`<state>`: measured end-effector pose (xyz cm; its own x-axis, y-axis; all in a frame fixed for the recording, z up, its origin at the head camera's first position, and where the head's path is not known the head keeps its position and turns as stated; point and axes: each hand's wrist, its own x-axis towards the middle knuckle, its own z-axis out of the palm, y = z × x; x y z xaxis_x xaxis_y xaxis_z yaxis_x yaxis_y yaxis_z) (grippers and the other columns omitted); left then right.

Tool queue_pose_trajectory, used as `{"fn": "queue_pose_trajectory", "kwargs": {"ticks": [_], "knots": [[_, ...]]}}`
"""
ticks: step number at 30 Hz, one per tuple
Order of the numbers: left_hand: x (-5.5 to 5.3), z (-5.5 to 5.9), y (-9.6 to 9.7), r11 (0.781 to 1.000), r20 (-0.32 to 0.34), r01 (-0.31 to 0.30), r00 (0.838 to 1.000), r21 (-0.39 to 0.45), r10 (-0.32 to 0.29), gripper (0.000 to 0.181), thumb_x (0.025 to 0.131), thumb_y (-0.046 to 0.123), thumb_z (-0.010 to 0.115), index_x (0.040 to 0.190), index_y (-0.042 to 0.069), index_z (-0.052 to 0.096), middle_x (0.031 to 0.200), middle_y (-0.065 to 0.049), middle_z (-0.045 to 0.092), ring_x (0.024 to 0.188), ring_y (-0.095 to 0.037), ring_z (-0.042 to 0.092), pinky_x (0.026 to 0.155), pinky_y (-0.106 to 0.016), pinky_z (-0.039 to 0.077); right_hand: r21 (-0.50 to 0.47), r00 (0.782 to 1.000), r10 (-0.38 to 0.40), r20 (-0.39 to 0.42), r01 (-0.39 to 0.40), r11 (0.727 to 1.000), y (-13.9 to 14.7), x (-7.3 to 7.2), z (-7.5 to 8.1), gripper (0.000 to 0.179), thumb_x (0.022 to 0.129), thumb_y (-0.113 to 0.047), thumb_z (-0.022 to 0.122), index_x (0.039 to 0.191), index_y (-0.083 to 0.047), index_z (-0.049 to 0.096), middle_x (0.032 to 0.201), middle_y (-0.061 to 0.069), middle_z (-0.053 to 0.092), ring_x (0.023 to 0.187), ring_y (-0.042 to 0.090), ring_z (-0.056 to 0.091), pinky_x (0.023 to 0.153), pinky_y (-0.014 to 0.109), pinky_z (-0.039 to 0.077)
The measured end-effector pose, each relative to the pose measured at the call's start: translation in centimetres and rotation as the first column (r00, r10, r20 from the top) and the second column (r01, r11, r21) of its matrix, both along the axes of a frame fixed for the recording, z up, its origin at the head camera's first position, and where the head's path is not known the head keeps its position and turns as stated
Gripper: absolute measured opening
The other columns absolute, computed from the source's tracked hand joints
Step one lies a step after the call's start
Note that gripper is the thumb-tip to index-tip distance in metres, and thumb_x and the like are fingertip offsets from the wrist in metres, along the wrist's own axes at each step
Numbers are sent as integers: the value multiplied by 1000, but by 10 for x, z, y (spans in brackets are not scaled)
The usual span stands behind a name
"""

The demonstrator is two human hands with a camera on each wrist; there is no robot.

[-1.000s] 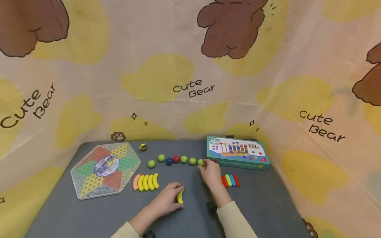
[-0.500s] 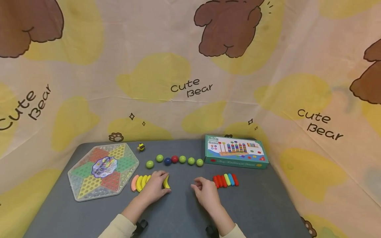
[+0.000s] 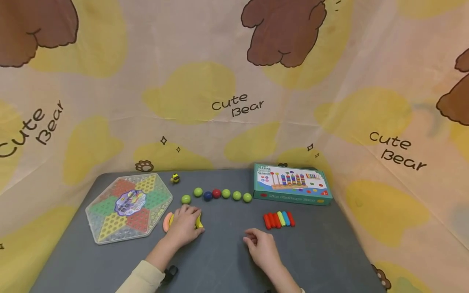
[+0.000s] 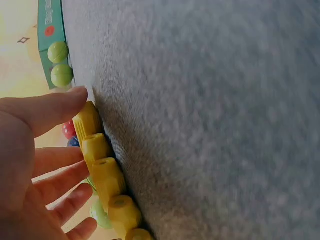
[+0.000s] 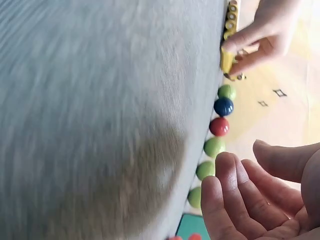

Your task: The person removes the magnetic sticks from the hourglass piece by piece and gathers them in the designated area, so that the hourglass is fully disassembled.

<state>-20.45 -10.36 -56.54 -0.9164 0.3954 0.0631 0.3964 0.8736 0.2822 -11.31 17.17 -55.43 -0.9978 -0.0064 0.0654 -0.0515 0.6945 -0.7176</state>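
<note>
My left hand is over the row of toy bananas and hides most of it. Between thumb and fingers it pinches the yellow toy banana at the row's right end. In the left wrist view, the thumb is at the near tip of that banana, and more yellow bananas stand in line beside it. A pink piece shows at the row's left end. My right hand hovers at mid-table, fingers loosely bent around nothing; the right wrist view shows its bare palm.
Beyond the hands lies a line of green, blue and red balls. A Ring Challenge Game box is at the back right, with coloured sticks before it. A hexagonal Chinese checkers board lies left; a small bee figure stands behind.
My left hand has carried the yellow banana leftward to the end of the row. My right hand has drawn back from the green ball at the line's right end toward the near side.
</note>
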Motion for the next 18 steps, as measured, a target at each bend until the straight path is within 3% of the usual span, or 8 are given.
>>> {"fn": "queue_pose_trajectory", "kwargs": {"ticks": [6,11,15,18], "knots": [[0,0,-1,1000,-18,-6,1000,-24,6,64,80,43,84,129,6,67,129,-9,63,124,-34,47,104,-61,33,-13,999,-52,1,52,999,23,5,3,19,92,-18,75,106,-5,75,86,-4,73,73,4,64,67,22,54],[6,0,-4,999,-13,11,1000,41,-10,63,82,43,82,134,11,64,132,-9,61,128,-35,45,105,-63,31,2,992,-125,4,125,992,43,11,-2,18,92,-20,75,104,-7,76,83,-6,73,70,3,63,65,21,53],[15,9,-8,994,-20,27,999,102,-25,61,84,42,81,136,15,63,134,-7,60,130,-36,44,105,-65,31,4,990,-136,20,136,991,64,12,1,18,91,-22,76,106,-12,77,84,-9,72,71,2,62,66,20,53],[26,23,-17,990,-48,24,999,136,-18,60,83,39,82,135,16,64,132,-6,61,128,-35,47,103,-65,33,-4,998,-63,19,63,998,85,12,9,22,89,-23,78,110,-15,76,90,-11,72,77,2,63,70,21,55]]}}
